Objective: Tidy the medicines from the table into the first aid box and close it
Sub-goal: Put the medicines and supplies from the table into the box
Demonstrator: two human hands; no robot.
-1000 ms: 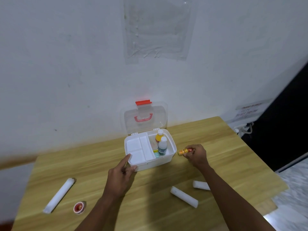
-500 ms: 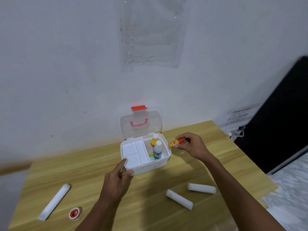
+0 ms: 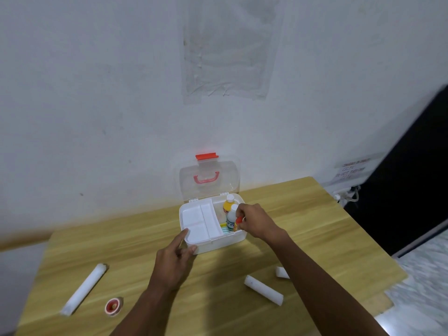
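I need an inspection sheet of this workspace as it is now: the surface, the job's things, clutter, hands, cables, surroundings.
Surface: wooden table, against a white wall.
Job's things: first aid box, lid open; two bottles stand inside; three white rolls and a tape roll lie on the table.
Clutter: nothing seen.
Hands: left hand steadies the box's front corner; right hand lowers a small orange tube into the box.
Cables: white cable by the wall, at right.
Surroundings: plastic sheet taped on the wall.

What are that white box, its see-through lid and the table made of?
The box looks like smooth, opaque white plastic with moulded edges. Its lid seems clear plastic: the wall shows through. The table shows wood grain, though it may be laminate.
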